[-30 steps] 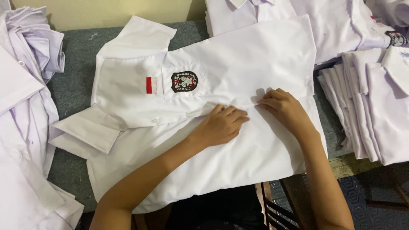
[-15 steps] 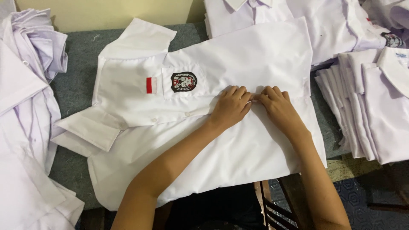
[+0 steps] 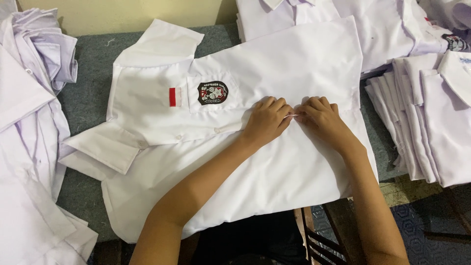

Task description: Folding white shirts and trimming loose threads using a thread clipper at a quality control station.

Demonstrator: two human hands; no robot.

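Both hands pinch the front edge of the white shirt point(image 3: 274, 162) spread on the grey worktop point(image 3: 88, 98): left hand point(image 3: 267, 120), right hand point(image 3: 321, 120), fingertips nearly meeting; beyond, a red rectangular patch point(image 3: 175, 96) beside a dark shield badge point(image 3: 213, 92) on the pocket; folded shirts point(image 3: 431, 118) stacked right.

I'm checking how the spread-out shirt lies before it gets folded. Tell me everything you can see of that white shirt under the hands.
The shirt is white, thin woven cloth, short-sleeved, spread flat on the grey table with its collar to the left. Its chest pocket carries a dark shield-shaped badge, with a small red and white patch beside it. White buttons run along the front placket. The left hand and right hand press side by side on that placket, fingertips meeting. Its hem overlaps other white shirts at the top.
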